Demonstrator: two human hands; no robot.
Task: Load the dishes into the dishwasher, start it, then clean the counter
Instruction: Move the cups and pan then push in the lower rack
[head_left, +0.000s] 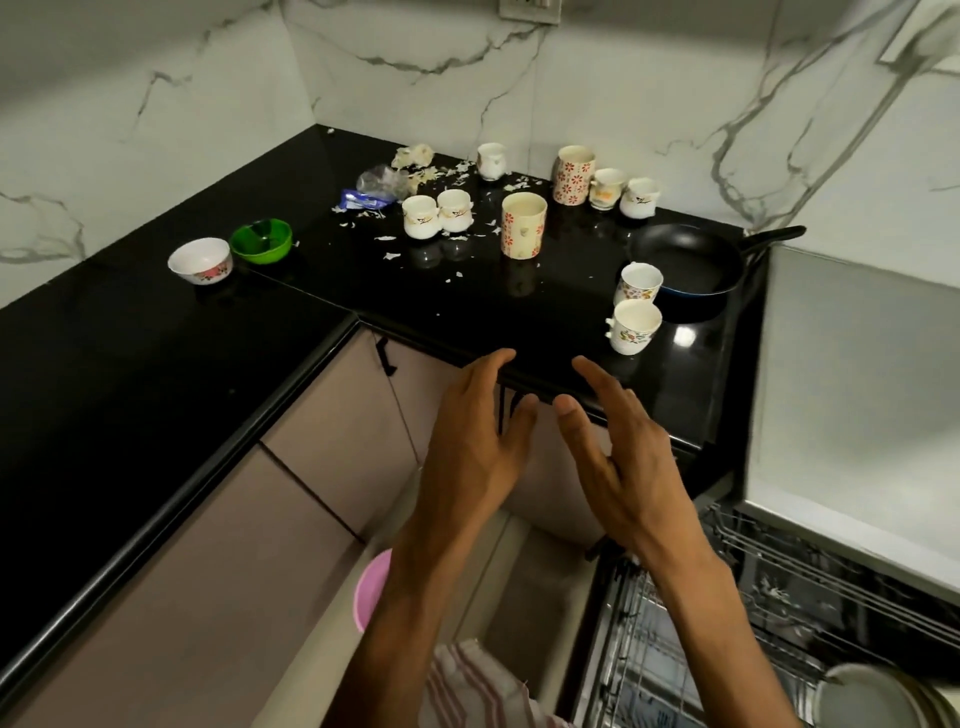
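My left hand (475, 441) and my right hand (621, 462) hover side by side, fingers straight, empty, at the front edge of the black counter (467, 312). Two floral cups (635, 326) (638, 283) stand just beyond my right hand, beside a black frying pan (688, 270). Farther back are two tall flowered mugs (523, 224) (573, 174) and several small white cups (436, 215). A white bowl (200, 260) and a green bowl (261, 240) sit at the left. The open dishwasher's wire rack (753, 613) is at lower right, holding a white dish (872, 696).
Peels and paper scraps (415, 158) and a blue wrapper (363, 200) litter the counter's back. Marble walls enclose the corner. A grey appliance top (857, 374) stands right of the pan. Beige cabinet doors (332, 431) lie below the counter, and a pink object (374, 587) shows near my left forearm.
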